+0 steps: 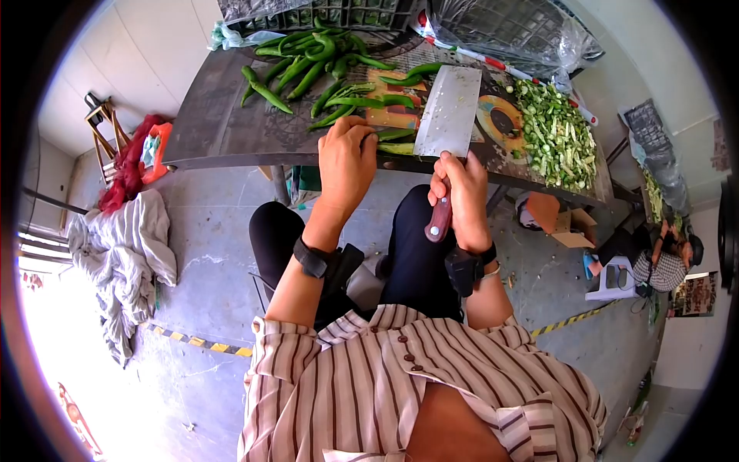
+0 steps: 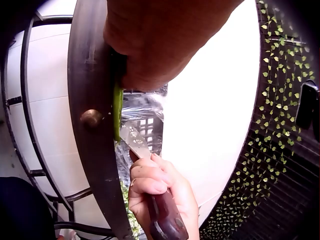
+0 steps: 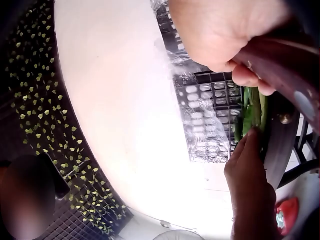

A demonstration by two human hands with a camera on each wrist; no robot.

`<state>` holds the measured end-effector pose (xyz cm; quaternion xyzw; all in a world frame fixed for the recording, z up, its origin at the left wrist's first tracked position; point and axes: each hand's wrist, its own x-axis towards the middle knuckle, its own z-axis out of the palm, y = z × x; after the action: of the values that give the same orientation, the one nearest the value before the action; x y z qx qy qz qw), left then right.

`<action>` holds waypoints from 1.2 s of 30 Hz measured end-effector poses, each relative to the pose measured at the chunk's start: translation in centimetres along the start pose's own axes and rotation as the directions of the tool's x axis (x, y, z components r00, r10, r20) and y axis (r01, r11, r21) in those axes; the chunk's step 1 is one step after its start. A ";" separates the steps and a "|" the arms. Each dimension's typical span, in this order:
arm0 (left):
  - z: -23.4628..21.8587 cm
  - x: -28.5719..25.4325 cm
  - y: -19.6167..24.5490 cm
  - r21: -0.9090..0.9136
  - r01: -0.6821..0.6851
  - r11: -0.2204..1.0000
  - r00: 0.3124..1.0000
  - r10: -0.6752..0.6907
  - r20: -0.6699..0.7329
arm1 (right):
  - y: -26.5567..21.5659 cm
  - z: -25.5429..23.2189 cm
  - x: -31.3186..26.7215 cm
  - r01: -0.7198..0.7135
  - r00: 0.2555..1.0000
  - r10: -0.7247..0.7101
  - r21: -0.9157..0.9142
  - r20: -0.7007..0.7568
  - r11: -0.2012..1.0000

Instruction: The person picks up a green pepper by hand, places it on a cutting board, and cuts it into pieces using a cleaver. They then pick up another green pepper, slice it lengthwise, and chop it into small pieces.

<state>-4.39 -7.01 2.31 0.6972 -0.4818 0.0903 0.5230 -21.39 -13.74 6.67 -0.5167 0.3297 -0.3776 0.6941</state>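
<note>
Step in hand, judged: chopping green peppers. Item: pepper [image 1: 396,148], at the table's near edge, between left hand and blade. Left hand [image 1: 346,165]: fingers bent round the pepper's end (partly hidden by the hand itself). Right hand [image 1: 463,189]: fingers wrapped round the handle of a cleaver [image 1: 449,112], blade beside the pepper; contact cannot be told. Next move, likely: a stroke through the pepper, left fingertips kept clear. Surroundings: table [image 1: 219,131]; whole peppers [image 1: 312,58], heaped at the far left; chopped pieces [image 1: 558,138], piled right; crate [image 1: 346,17] behind. In the way: loose peppers [image 1: 358,101] crowding the space beyond the left hand.
</note>
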 end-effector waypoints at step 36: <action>1.0 0.6 -0.3 0.016 0.041 0.999 0.997 -0.040 -0.071 | 1.6 4.5 1.4 0.310 0.937 -0.257 -0.225 0.237 0.924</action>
<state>-4.23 -8.19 2.07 0.7078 -0.4479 0.1087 0.5353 -16.59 -12.59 6.14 -0.6808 0.2250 -0.3737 0.5884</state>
